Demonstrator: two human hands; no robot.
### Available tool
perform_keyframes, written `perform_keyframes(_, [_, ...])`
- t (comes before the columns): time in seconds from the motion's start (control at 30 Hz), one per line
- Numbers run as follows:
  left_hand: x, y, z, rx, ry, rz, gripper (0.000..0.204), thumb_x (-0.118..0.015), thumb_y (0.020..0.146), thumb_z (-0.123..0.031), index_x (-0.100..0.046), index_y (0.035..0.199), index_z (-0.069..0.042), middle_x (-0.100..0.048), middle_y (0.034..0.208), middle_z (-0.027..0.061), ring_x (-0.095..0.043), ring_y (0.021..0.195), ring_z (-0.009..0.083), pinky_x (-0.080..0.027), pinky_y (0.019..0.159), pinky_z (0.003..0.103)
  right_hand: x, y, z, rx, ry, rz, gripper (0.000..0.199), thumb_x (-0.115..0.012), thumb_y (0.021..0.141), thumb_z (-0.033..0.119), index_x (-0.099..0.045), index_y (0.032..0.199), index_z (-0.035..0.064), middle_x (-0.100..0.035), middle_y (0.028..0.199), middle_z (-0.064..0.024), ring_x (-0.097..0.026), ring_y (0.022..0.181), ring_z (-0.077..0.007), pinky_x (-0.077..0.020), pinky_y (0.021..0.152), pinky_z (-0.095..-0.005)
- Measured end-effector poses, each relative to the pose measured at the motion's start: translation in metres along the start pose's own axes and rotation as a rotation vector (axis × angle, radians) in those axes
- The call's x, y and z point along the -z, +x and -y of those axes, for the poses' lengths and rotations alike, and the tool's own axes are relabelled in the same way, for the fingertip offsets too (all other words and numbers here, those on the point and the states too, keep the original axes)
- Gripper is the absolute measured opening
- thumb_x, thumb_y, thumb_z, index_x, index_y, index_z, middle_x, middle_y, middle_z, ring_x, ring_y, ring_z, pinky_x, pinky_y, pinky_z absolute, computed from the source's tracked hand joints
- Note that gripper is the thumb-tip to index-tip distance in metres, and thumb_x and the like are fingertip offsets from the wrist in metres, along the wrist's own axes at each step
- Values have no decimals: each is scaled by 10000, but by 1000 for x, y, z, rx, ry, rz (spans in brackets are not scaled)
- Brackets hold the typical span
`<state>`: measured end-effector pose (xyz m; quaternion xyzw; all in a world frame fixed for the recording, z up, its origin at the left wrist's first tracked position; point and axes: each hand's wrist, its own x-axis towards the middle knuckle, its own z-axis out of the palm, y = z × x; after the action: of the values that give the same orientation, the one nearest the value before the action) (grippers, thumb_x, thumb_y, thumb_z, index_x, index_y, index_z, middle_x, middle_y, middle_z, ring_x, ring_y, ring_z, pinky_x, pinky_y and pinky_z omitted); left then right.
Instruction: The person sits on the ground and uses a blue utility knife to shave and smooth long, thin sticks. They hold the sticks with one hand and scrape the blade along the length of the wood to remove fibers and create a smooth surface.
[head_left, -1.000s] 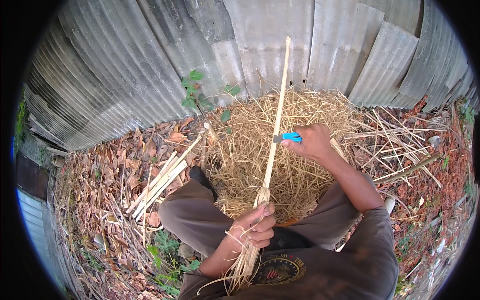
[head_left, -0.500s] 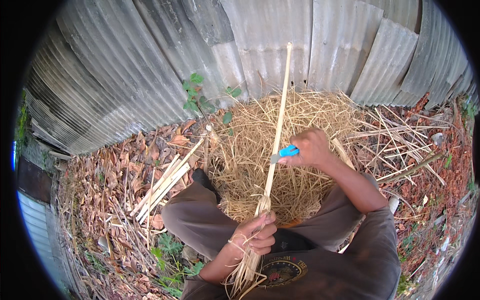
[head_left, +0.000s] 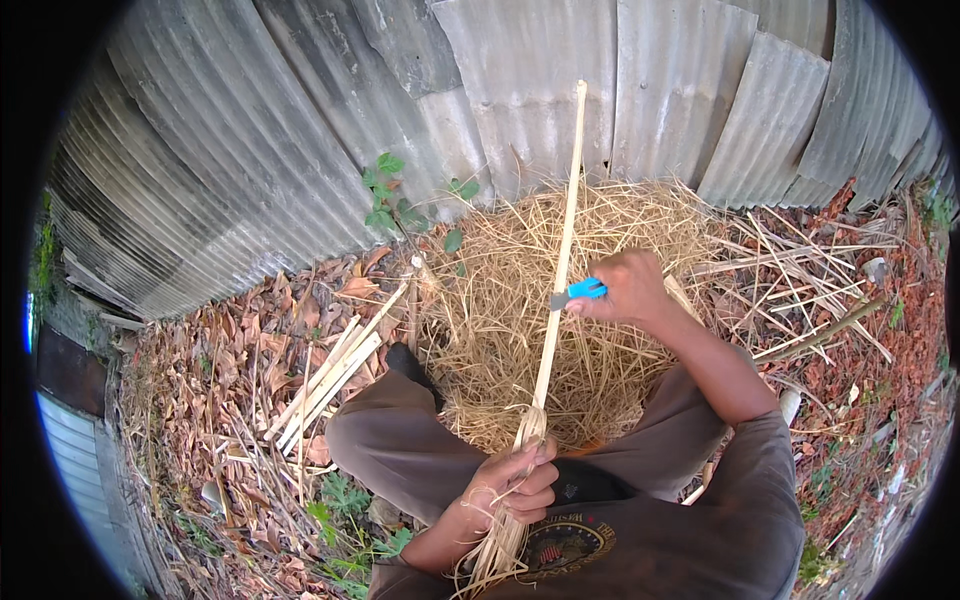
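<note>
A long pale bamboo strip [head_left: 568,215] slants away from my lap, its far end in front of the metal sheets. My left hand [head_left: 510,487] is closed around its near part, amid a bundle of thin curled shavings [head_left: 492,548] that hang below the fist. My right hand [head_left: 632,287] grips a blue-handled cutter knife [head_left: 587,288]. The knife's grey blade lies across the strip, well beyond my left hand. Between my bent legs and the wall spreads a heap of straw-coloured shavings [head_left: 620,225].
Corrugated metal sheets [head_left: 540,90] form a wall ahead. Split pale sticks [head_left: 325,385] lie on dry leaves at left. More thin sticks [head_left: 790,265] are scattered at right, with a thicker branch [head_left: 830,330]. A small green plant [head_left: 383,190] grows by the wall.
The knife and my right hand have shifted slightly farther along the strip, away from me. My left hand sits a little nearer my body, still closed. The view has tilted slightly.
</note>
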<state>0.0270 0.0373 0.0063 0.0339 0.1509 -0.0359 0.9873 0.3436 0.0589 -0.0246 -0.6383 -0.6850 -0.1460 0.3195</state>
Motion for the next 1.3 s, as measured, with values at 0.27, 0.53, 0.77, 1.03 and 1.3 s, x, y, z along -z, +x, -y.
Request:
perform_keyframes(0.27, [-5, 2, 15, 93, -22, 45, 202, -389, 1024, -306, -385, 932, -126, -310, 596, -31, -302, 449, 52, -241, 395, 209, 18, 36, -93, -623, -127, -41, 785, -318, 813, 822, -526, 493, 137, -372, 382, 18, -425, 350, -144, -350, 362, -320])
perform_keyframes(0.53, [2, -5, 7, 24, -50, 61, 206, -379, 1025, -313, -374, 941, -125, -316, 598, -26, -315, 461, 58, -271, 417, 228, -8, -4, -6, -50, 6, 59, 766, -330, 801, 828, -449, 459, 153, -392, 392, 6, -418, 325, -170, -328, 327, -352])
perform_keyframes(0.77, [-4, 4, 10, 40, -4, 36, 199, -392, 1024, -299, -386, 933, -123, -313, 601, -23, -308, 452, 54, -248, 388, 202, -6, 25, -60, -422, -69, 12, 798, -331, 799, 827, -475, 479, 110, -400, 403, -41, -458, 364, -209, -345, 368, -389])
perform_keyframes(1.03, [14, -11, 8, -63, 14, 3, 188, -398, 1020, -284, -408, 965, -105, -326, 613, -26, -297, 441, 57, -246, 384, 212, 17, 20, -80, -592, -12, -69, 829, -283, 832, 808, -612, 567, 94, -455, 414, -20, -502, 403, -171, -375, 398, -357])
perform_keyframes(1.3, [4, 13, -31, -86, -54, 273, 206, -339, 1036, -309, -395, 969, -122, -323, 621, -29, -323, 451, 52, -273, 403, 213, -4, -7, 66, 106, 220, 52, 707, -509, 763, 774, -451, 498, 121, -398, 419, -29, -459, 359, -224, -358, 368, -364])
